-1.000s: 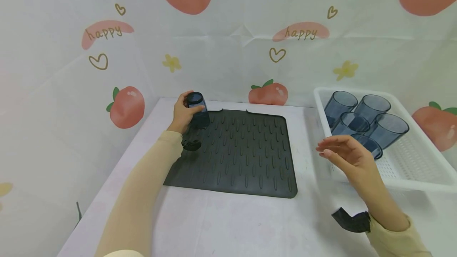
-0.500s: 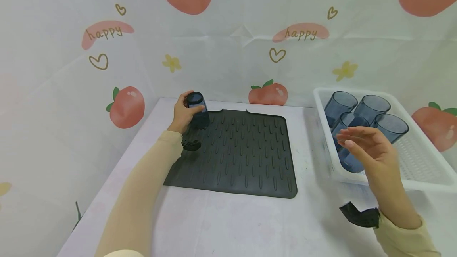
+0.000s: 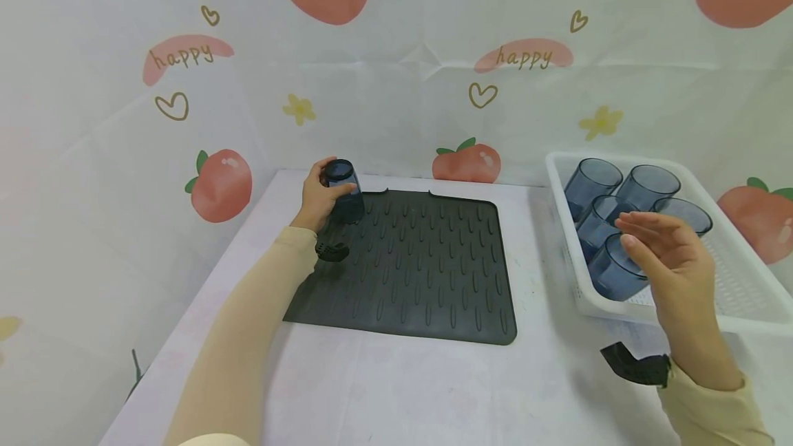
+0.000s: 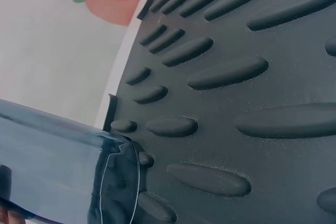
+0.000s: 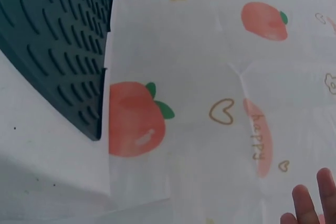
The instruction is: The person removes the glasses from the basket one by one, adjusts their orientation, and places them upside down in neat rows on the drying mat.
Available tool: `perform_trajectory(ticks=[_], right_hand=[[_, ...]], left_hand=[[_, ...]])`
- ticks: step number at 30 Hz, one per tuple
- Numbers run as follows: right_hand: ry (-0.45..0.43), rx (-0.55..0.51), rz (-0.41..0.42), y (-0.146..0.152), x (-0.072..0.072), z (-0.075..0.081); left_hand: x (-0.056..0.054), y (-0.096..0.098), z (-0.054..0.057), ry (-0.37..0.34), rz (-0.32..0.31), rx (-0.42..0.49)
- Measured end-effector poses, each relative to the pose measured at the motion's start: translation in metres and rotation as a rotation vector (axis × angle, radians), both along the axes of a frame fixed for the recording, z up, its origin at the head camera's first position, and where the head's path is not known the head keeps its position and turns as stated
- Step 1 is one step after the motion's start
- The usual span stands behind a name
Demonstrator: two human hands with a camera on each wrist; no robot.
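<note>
My left hand (image 3: 317, 199) grips a blue tinted drinking glass (image 3: 350, 204) turned upside down at the far left corner of the black ridged drying mat (image 3: 427, 274). In the left wrist view the rim end of this glass (image 4: 47, 166) meets the mat's ridges. My right hand (image 3: 678, 263), fingers loosely bent and holding nothing, is above the near side of a white basket (image 3: 758, 322). Several blue glasses stand in that basket mouth up, leaning; the nearest glass (image 3: 616, 274) is just left of the right hand, which partly covers another glass (image 3: 684, 215).
White cloth covers the table (image 3: 396, 391) and a printed backdrop (image 3: 384, 109) rises right behind it. A strip of table lies between mat and basket. Black straps show at both wrists.
My right hand has moved right and slightly up over the basket, uncovering the nearest glass. The left hand and its glass have stayed in place.
</note>
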State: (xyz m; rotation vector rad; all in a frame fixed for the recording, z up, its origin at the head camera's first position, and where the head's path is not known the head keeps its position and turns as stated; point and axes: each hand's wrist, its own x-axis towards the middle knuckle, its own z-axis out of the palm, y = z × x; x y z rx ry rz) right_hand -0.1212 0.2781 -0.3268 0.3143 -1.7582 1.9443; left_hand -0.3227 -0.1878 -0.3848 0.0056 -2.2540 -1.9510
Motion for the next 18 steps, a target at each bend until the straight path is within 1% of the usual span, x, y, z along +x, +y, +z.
perform_trajectory(ticks=[3,7,12,18], right_hand=[[-0.014,-0.028,-0.026,0.001,-0.001,-0.001],[-0.023,-0.037,-0.079,0.002,-0.004,-0.003],[-0.046,-0.019,-0.159,0.007,-0.007,-0.005],[-0.114,0.01,-0.244,0.016,-0.012,-0.01]], left_hand=[[-0.002,-0.001,-0.001,-0.007,-0.005,0.003],[-0.001,0.0,0.0,-0.006,-0.004,-0.002],[0.001,0.001,0.002,-0.006,0.001,-0.013],[0.001,0.002,0.003,-0.016,0.007,-0.024]])
